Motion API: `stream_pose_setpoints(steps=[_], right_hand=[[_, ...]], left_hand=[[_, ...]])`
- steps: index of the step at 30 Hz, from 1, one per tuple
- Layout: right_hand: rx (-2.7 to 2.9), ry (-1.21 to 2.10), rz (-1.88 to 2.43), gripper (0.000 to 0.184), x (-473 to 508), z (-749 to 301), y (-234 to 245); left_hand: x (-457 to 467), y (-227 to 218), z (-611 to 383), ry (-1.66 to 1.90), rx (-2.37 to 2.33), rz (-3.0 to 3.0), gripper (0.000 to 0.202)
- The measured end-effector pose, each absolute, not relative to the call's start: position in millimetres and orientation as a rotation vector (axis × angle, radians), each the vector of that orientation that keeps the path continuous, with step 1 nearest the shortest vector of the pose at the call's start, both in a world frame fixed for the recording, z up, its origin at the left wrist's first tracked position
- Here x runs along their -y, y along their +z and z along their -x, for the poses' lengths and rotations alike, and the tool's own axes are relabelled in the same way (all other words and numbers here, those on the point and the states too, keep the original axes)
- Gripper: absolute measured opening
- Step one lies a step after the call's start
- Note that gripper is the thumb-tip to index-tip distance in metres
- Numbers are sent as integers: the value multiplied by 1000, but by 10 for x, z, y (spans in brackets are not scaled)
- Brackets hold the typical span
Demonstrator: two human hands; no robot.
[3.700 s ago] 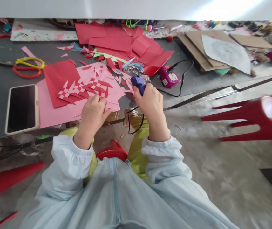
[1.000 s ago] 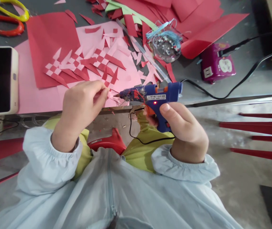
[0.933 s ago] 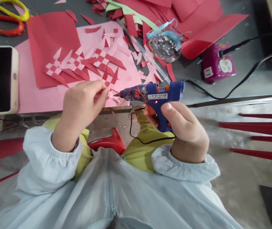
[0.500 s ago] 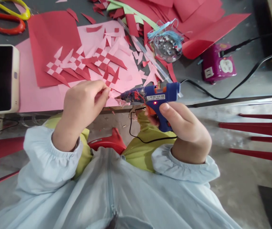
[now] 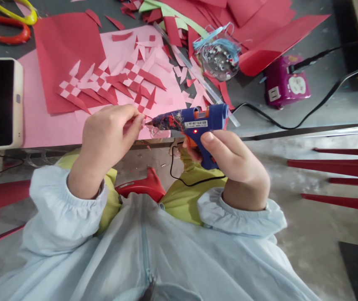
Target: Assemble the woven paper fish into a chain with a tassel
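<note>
Leftward by a little, the blue hot-melt glue gun [image 5: 210, 116] has shifted since the frame half a second ago, and my right hand [image 5: 243, 156] with it, so that its nozzle now comes right up at my left fingertips; my left hand [image 5: 105, 136] looks almost unmoved.

From the head view, the only one, my right hand is wrapped round the grip, thumb along the near side, a finger by the orange trigger [image 5: 191, 142]. My left thumb and forefinger are pinched together above the pink sheet [image 5: 45, 129]; something small and pinkish shows at their tips, too small for me to name. Fine clear strands hang under the nozzle, and a red light is lit on the gun's body.

Beyond my left fingertips lies a woven red-and-pink piece [image 5: 147, 103], partly hidden, with more like it farther left, some on the red sheet [image 5: 69, 44].

I judge the gun to be light, hard plastic, fairly nose-heavy, best held by the grip alone, since the nozzle is probably hot. The woven paper should be nearly weightless and soft enough to crease, its pointed ends bending easily, so I would pinch it by the checkered middle.
</note>
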State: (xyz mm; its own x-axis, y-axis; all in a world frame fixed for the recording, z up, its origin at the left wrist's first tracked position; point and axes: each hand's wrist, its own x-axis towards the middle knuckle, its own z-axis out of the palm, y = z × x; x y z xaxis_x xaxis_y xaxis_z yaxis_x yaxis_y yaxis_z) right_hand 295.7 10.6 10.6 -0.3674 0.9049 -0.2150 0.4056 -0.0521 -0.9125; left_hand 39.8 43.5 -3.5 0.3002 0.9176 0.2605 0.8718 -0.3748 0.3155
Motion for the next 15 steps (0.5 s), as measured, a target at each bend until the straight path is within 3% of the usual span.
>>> stream_pose_setpoints(steps=[15], right_hand=[[1730, 1370, 1503, 60, 2, -3064, 209]], left_hand=[[-430, -39, -403, 639, -1666, -2404, 27]])
